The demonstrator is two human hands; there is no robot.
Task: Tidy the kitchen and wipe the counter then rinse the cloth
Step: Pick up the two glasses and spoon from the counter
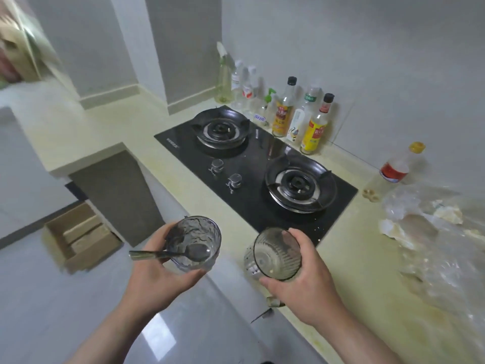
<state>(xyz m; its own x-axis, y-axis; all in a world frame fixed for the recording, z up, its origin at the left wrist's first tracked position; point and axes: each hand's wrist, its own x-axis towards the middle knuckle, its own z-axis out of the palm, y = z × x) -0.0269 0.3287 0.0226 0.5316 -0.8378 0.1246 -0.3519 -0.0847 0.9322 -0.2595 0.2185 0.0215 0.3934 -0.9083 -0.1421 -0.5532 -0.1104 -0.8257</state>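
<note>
- A smeared glass (195, 240) is gripped in the left hand (162, 274), fingers curled round its wall. It is held in the air just off the desk (354, 258) edge, at 6 o'clock from the hob (257, 164).
- A spoon (183, 254) is seen resting in that glass, long axis 9 to 3, handle out at 9 o'clock over the thumb.
- A ribbed glass (275, 254) is clasped by the right hand (296, 282), at 3 o'clock from the first, mouth tipped toward the camera.
- No sink or cloth is seen; the spoon is judged likely to slide if its glass is tilted toward 9.
</note>
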